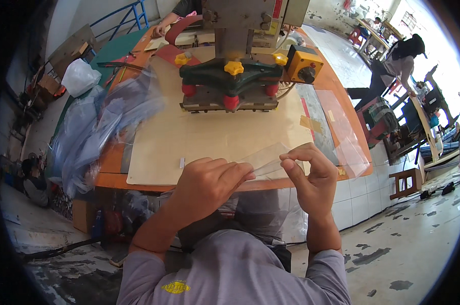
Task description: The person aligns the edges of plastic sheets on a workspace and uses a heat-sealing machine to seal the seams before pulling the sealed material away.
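Between my two hands is a clear plastic sheet (271, 156), held in front of the press and above the near edge of the pale board (159, 152). My left hand (207, 185) is closed, its thumb and fingers pinching the sheet's left end. On the other side, my right hand (313, 175) pinches the sheet between thumb and forefinger. Ahead of both hands stands the press head (230, 76), with a dark green frame, yellow star knobs and red round parts. A small white piece (182, 162) lies on the board beside my left hand.
A heap of loose clear plastic sheets (100, 124) spreads over the table's left side. More clear plastic (344, 134) lies along the orange table's right edge. A yellow control box (304, 63) juts from the press. Another person's hand (160, 29) rests at the far side.
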Motion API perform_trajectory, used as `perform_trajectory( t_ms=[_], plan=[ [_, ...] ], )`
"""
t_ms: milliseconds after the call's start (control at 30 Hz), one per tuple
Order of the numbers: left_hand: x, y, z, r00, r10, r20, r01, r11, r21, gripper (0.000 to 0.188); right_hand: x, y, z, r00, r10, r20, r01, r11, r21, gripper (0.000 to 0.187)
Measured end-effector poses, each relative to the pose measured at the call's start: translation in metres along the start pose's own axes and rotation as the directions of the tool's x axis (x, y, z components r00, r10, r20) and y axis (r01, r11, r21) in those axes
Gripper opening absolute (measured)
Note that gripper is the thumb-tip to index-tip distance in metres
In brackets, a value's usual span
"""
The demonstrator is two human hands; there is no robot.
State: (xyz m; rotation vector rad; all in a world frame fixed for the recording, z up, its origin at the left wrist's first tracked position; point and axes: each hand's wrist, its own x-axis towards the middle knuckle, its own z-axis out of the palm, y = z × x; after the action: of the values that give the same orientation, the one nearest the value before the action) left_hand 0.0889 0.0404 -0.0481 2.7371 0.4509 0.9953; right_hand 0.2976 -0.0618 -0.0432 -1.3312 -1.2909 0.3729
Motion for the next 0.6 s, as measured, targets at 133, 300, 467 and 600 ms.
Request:
perform_trajectory(
  t_ms=[133, 300, 467, 600],
  plan=[
    [-0.005, -0.005, 0.000, 1.000, -0.005, -0.018, 0.005, 1.000, -0.008, 0.017, 0.001, -0.001, 0.008, 1.000, 0.008, -0.015, -0.008, 1.000, 0.003, 0.006],
    [-0.007, -0.011, -0.003, 1.000, -0.013, 0.004, 0.013, 1.000, 0.013, 0.016, 0.001, 0.016, 0.002, 0.997, -0.017, -0.080, 0.022, 0.998, 0.058, 0.005],
    [-0.012, -0.050, -0.032, 0.997, -0.064, 0.052, 0.054, 0.983, 0.176, 0.017, 0.011, 0.083, -0.010, 0.962, 0.010, -0.272, 0.060, 0.967, 0.248, 0.006],
    [-0.011, -0.081, -0.015, 0.998, 0.046, -0.050, -0.026, 0.935, 0.355, 0.022, 0.011, 0.139, -0.004, 0.947, 0.027, -0.319, 0.045, 0.975, 0.217, 0.008]
  ],
)
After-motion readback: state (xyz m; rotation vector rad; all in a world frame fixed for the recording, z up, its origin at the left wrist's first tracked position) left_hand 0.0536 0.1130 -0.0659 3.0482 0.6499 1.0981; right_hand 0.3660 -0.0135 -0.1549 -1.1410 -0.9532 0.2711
